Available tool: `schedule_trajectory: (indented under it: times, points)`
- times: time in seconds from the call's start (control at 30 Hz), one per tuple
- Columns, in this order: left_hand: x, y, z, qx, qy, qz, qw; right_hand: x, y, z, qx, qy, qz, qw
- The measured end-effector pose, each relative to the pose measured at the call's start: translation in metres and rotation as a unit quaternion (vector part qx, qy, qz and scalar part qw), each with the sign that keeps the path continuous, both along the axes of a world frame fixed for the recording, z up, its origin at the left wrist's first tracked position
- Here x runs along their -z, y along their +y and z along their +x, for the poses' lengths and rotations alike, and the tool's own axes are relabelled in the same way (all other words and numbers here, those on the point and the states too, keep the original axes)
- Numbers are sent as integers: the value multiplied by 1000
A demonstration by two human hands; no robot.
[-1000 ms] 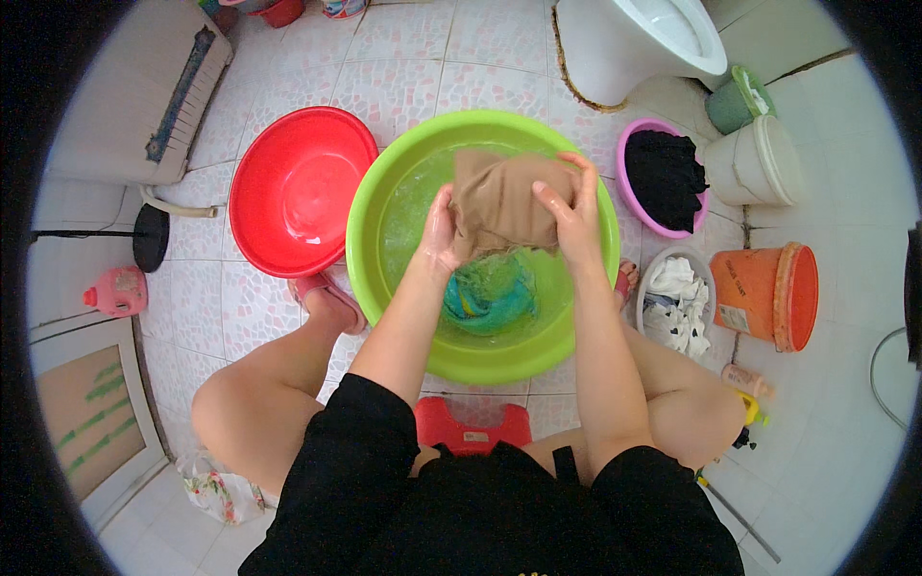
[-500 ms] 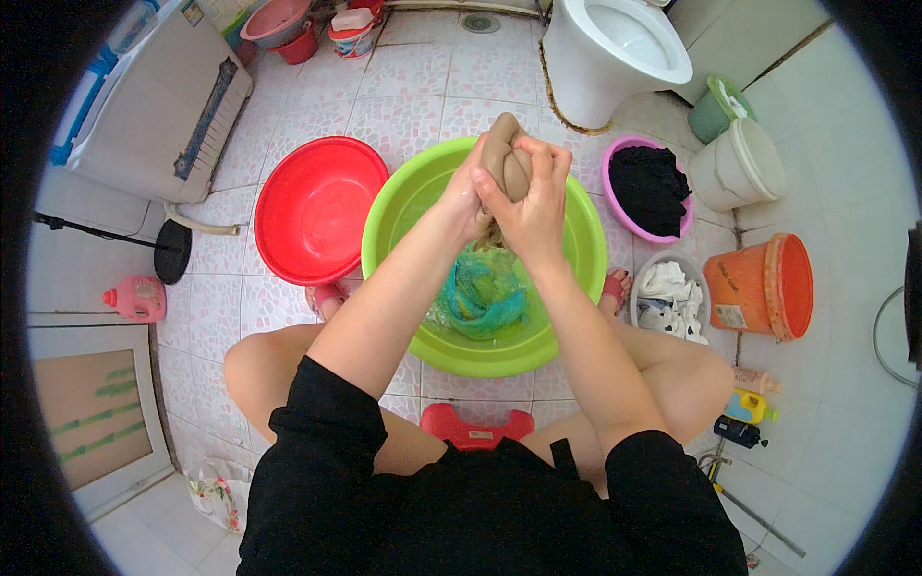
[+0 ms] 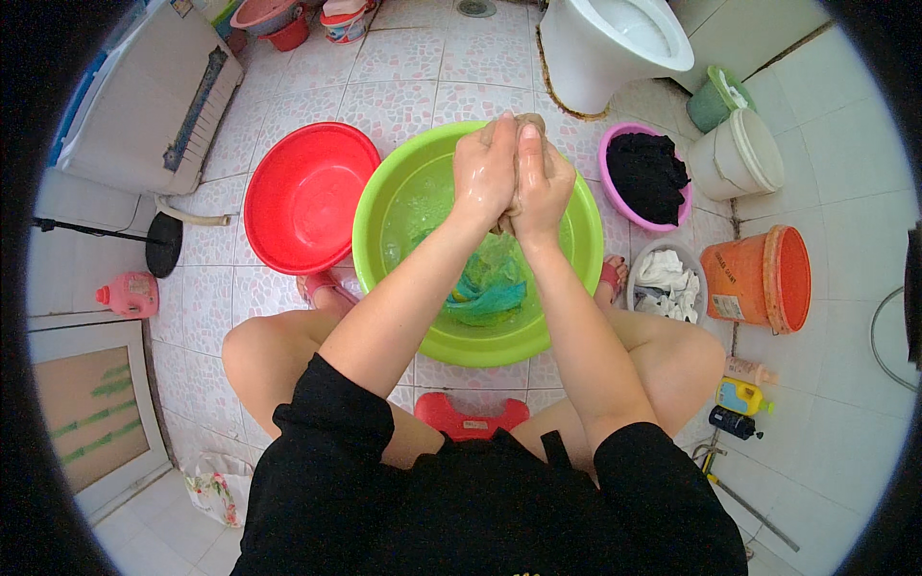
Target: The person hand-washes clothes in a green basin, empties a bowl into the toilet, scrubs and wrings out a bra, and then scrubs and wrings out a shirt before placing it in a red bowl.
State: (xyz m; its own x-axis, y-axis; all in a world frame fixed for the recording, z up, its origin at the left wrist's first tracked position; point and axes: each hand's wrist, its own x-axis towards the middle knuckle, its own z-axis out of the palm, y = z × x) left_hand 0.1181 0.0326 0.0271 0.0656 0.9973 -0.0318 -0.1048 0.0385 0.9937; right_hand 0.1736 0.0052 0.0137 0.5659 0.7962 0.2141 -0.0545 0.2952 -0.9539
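On the tiled floor (image 3: pixel 394 110), a green basin (image 3: pixel 480 354) is holding water (image 3: pixel 415 197), a smaller red basin (image 3: pixel 312 197) sitting left of it. A teal cloth (image 3: pixel 495 300) is lying in the water. Above, the left hand (image 3: pixel 483 178) and right hand (image 3: pixel 545 187) are clamping their grip around a tan cloth (image 3: pixel 536 122).

The brown cloth (image 3: pixel 531 122) is nearly swallowed by the left hand (image 3: pixel 483 175) and the right hand (image 3: pixel 544 184); I catch only scraps at the ends, and its full shape escapes me. Water and bubbles blur the teal cloth (image 3: pixel 487 299), partly covered by the left forearm (image 3: pixel 403 278). Both arms hide stretches of the green basin (image 3: pixel 368 230). The red stool (image 3: pixel 471 420) disappears beneath the black clothing (image 3: pixel 480 518). The toilet (image 3: pixel 576 67) is cut off above; at far right, a dark object (image 3: pixel 914 298), perhaps some fitting, is cropped too.
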Motion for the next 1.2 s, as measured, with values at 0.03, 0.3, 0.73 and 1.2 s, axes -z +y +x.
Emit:
schedule_trajectory:
  times: [0.03, 0.3, 0.73, 1.2]
  points:
    - [-3, -2, -1, -3, 43, 31, 999, 1, -1, 2, -10, -21, 6, 1000]
    - [22, -4, -8, 6, 111, 75, 991, 39, 0, 13, -30, -57, -58, 996]
    - [176, 0, -92, 9, 337, 81, 938, 133, -40, 77, -41, -481, -408, 775]
    - [256, -24, -57, -88, 305, -108, 942, 210, 23, 36, -224, -567, -365, 703]
